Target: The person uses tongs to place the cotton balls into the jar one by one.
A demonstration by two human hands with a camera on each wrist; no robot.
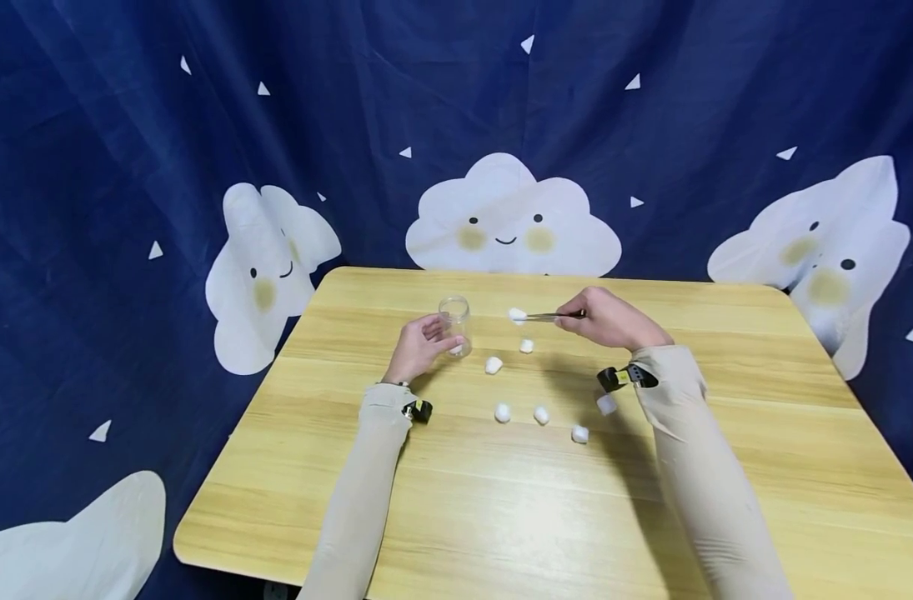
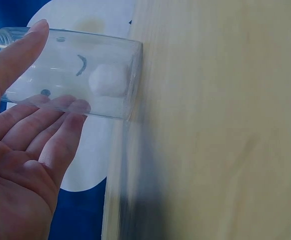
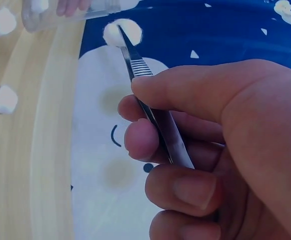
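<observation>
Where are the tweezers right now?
In the head view, the tweezers are in the right hand, tips gripping a cotton ball, right of the jar.

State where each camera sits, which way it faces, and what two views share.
Head: on the head, facing forward and down at the table and curtain; left hand, right hand and sleeves show.
Left wrist: on that wrist, facing the jar; left hand shows.
Right wrist: on that wrist, facing the tweezers and cotton ball; right hand and part of left hand show.
Shared: both wrist views show the jar.
</observation>
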